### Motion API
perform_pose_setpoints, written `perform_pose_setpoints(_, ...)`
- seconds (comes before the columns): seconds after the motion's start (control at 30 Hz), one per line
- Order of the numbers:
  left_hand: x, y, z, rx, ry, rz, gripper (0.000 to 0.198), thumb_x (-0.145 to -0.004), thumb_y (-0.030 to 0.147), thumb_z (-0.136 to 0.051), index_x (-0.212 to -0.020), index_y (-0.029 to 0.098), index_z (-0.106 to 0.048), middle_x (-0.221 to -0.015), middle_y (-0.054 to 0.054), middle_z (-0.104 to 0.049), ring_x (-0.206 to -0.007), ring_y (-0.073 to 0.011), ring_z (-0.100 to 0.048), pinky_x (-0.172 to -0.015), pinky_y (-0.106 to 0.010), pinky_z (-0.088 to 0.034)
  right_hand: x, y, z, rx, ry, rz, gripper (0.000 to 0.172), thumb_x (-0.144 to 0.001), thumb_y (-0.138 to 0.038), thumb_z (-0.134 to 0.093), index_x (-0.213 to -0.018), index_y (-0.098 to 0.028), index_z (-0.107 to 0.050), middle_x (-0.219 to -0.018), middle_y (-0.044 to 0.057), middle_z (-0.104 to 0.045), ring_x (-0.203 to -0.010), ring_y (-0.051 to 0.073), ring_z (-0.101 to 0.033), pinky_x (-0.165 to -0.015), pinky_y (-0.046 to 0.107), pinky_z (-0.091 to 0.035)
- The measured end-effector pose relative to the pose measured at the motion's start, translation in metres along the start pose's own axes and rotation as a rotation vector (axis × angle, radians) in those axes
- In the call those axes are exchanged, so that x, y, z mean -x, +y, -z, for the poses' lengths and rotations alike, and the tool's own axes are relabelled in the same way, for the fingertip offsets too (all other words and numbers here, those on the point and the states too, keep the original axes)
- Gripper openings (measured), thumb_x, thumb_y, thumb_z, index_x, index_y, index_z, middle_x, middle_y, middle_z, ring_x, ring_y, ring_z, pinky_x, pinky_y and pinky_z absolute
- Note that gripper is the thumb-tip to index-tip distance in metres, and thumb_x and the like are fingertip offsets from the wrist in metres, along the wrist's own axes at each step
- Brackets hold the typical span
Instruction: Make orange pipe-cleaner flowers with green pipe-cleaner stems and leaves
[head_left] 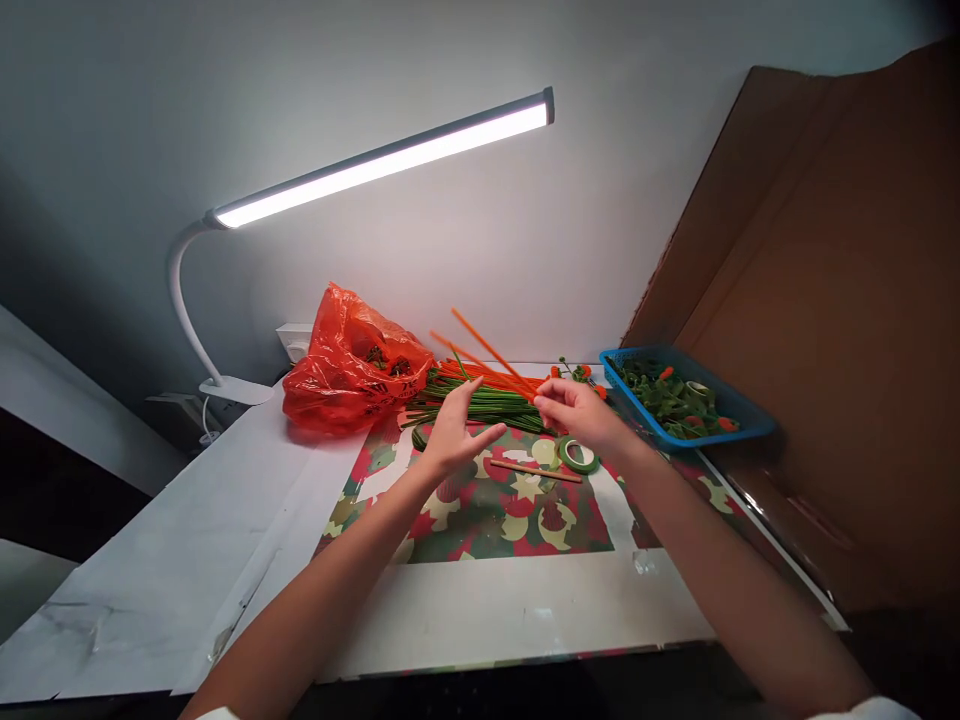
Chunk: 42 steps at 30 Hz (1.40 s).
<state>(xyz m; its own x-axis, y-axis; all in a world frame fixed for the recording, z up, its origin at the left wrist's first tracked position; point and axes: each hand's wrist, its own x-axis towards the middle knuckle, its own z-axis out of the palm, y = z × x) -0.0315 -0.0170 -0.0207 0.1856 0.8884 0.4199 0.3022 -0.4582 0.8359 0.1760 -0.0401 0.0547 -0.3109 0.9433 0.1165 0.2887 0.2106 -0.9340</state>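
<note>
My right hand (576,408) pinches two orange pipe cleaners (491,350) by their lower ends; they slant up to the left, and one is blurred. To the left, my left hand (454,432) is open, its thumb and fingers apart and nothing plainly held. Behind both hands lies a pile of green pipe cleaners (499,405) with more orange ones along its back. A roll of green tape (578,457) rests on the patterned mat (480,520) below my right hand. Beside the roll lies a thin brown stick (536,471).
A red plastic bag (352,370) stands left of the pile. At the right, a blue basket (701,435) holds leafy green pieces with orange bits, beside a large cardboard panel (825,300). A lit lamp (390,160) hangs overhead, its base on the table's left rear.
</note>
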Motion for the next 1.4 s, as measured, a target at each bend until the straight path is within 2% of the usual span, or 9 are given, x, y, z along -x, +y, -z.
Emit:
perform_pose_setpoints(0.17,0.014,0.045,-0.008,0.524,0.092,0.176,0.050,-0.092,0.064,-0.033,-0.119,0.023,-0.046,-0.094,-0.006,-0.063,-0.080,-0.0189,-0.064,-0.074,-0.035,-0.053,0.027,0.025,-0.048,-0.078,-0.094,-0.116,0.019,-0.081,-0.038,-0.056,-0.077,-0.019,-0.055,-0.058,-0.003,-0.058,-0.050,0.011,-0.050,-0.048,0.022,-0.039)
perform_pose_setpoints(0.33,0.016,0.069,0.011,0.723,-0.067,0.440,0.033,-0.095,0.048,-0.041,-0.079,0.020,-0.046,-0.055,0.009,-0.027,-0.038,-0.0055,-0.024,-0.038,-0.016,-0.028,0.041,0.034,-0.066,-0.125,-0.149,-0.108,0.022,-0.079,-0.032,-0.065,-0.096,-0.019,-0.062,-0.093,0.004,-0.069,-0.079,0.016,-0.063,-0.067,0.028,-0.049)
perform_pose_setpoints(0.53,0.021,0.100,0.030,0.575,-0.428,0.649,0.035,-0.090,0.041,-0.052,-0.067,0.015,-0.050,-0.055,0.005,-0.038,-0.039,-0.0037,-0.022,-0.036,-0.014,-0.016,0.029,0.009,-0.059,-0.437,0.042,0.041,0.036,-0.079,-0.046,-0.070,-0.106,-0.023,-0.066,-0.105,0.005,-0.071,-0.090,0.017,-0.065,-0.079,0.031,-0.052)
perform_pose_setpoints(0.77,0.024,0.082,0.019,0.256,-0.274,0.418,0.031,-0.084,0.044,-0.052,-0.076,0.015,-0.060,-0.077,-0.005,-0.062,-0.064,-0.0140,-0.055,-0.054,-0.024,-0.044,0.023,0.012,-0.076,-0.627,0.354,0.089,0.041,-0.080,-0.058,-0.063,-0.089,-0.020,-0.072,-0.080,0.004,-0.072,-0.078,0.018,-0.066,-0.074,0.032,-0.053)
perform_pose_setpoints(0.9,0.018,0.074,0.049,0.154,-0.065,0.314,0.027,-0.082,0.041,-0.054,-0.094,0.017,-0.059,-0.071,0.000,-0.056,-0.063,-0.0144,-0.052,-0.059,-0.026,-0.043,0.032,0.005,-0.022,-0.538,0.425,0.191,0.044,-0.084,-0.063,-0.057,-0.083,-0.020,-0.066,-0.052,-0.006,-0.047,-0.046,0.009,-0.047,-0.049,0.024,-0.043)
perform_pose_setpoints(1.0,0.016,0.077,0.082,-0.276,0.046,0.138,0.022,-0.086,0.039,-0.053,-0.094,0.019,-0.059,-0.062,0.004,-0.050,-0.055,-0.0132,-0.047,-0.053,-0.024,-0.035,0.047,-0.015,0.028,-0.113,0.586,0.398,0.041,-0.090,-0.058,-0.052,-0.087,-0.020,-0.064,-0.056,-0.006,-0.039,-0.044,0.008,-0.035,-0.042,0.023,-0.028)
perform_pose_setpoints(1.07,0.017,0.077,0.093,-0.483,-0.032,0.067,0.026,-0.093,0.041,-0.044,-0.082,0.020,-0.056,-0.054,0.006,-0.046,-0.049,-0.0127,-0.044,-0.051,-0.024,-0.033,0.056,-0.023,0.042,0.250,0.624,0.414,0.032,-0.096,-0.048,-0.048,-0.104,-0.021,-0.062,-0.057,-0.005,-0.042,-0.045,0.009,-0.035,-0.045,0.025,-0.027)
perform_pose_setpoints(1.27,0.034,0.048,0.045,-0.464,-0.295,-0.147,0.020,-0.091,0.024,-0.045,-0.089,0.021,-0.064,-0.067,0.001,-0.065,-0.057,-0.0141,-0.056,-0.054,-0.023,-0.039,0.059,0.016,-0.018,0.460,0.075,0.206,0.021,-0.098,-0.024,-0.039,-0.100,-0.023,-0.060,-0.070,-0.001,-0.059,-0.061,0.014,-0.053,-0.055,0.025,-0.034)
perform_pose_setpoints(1.4,0.046,0.028,0.005,-0.364,-0.259,-0.129,0.025,-0.090,0.015,-0.043,-0.101,0.019,-0.066,-0.086,-0.004,-0.072,-0.071,-0.0151,-0.063,-0.064,-0.024,-0.046,0.052,0.056,-0.062,0.363,0.013,0.128,0.025,-0.096,-0.023,-0.038,-0.117,-0.022,-0.052,-0.071,0.000,-0.062,-0.060,0.016,-0.054,-0.056,0.026,-0.036)
